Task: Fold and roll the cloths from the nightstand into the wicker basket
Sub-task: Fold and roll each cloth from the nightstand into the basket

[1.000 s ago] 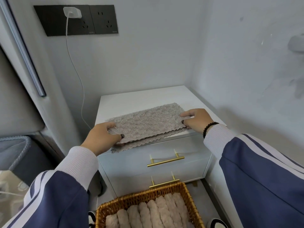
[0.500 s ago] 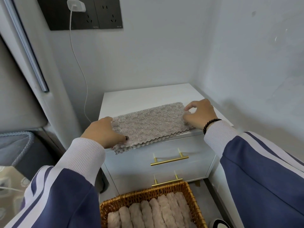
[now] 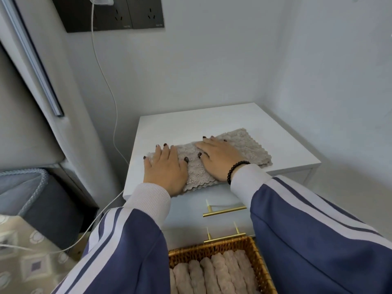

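Note:
A grey fluffy cloth (image 3: 248, 143), folded into a long strip, lies along the front edge of the white nightstand (image 3: 191, 126). My left hand (image 3: 164, 169) lies flat on the cloth's left end with fingers straight. My right hand (image 3: 218, 158) presses flat on the cloth's middle, fingers spread. Below the drawers stands the wicker basket (image 3: 214, 250), which holds several rolled beige cloths (image 3: 212, 274) side by side.
Two gold drawer handles (image 3: 224, 211) stick out from the nightstand's front above the basket. A white charger cable (image 3: 106, 81) hangs from the wall socket down the left side. The bed's grey headboard and mattress (image 3: 31, 187) stand at left. Walls close in behind and at right.
Both hands let go of the cloth's ends and moved inward to lie flat on top of it. The cloth's folded edges now sit together. The view tilted downward.

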Tool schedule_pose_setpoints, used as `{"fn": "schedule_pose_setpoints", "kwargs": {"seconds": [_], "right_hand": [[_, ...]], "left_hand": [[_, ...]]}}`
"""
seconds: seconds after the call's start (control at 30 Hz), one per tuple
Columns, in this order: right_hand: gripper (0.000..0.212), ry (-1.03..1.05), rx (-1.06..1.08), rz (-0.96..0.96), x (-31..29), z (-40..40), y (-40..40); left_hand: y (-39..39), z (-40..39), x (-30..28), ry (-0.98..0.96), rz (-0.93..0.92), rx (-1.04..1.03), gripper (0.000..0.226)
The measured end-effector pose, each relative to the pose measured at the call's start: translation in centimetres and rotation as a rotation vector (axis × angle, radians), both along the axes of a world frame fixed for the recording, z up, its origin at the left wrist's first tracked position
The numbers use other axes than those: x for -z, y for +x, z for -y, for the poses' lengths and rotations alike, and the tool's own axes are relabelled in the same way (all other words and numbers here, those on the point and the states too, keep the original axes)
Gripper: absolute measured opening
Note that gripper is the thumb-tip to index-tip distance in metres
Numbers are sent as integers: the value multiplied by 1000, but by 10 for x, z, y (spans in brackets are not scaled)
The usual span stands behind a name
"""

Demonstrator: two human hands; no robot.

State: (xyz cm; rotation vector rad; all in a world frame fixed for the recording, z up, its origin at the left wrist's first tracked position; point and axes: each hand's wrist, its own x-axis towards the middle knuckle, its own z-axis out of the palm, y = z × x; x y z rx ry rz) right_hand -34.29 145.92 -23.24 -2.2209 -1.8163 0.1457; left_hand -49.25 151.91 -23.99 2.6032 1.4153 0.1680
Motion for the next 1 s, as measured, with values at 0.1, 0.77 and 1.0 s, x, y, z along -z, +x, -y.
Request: {"fn": "schedule_pose_setpoints", "kwargs": {"seconds": [0.1,0.77,1.0], "right_hand": [[50,-63,32,-12,-1,1,14],[25,-38,579,-440,-31,15,84],[20,34,584,-576,-41,42,76]], "left_hand": [[-1,-2,1,-52,-46,-7,60],[-18,-23,-7,-67,293,-364,30],[-34,-5,-16,-216,662,-234,15]]}}
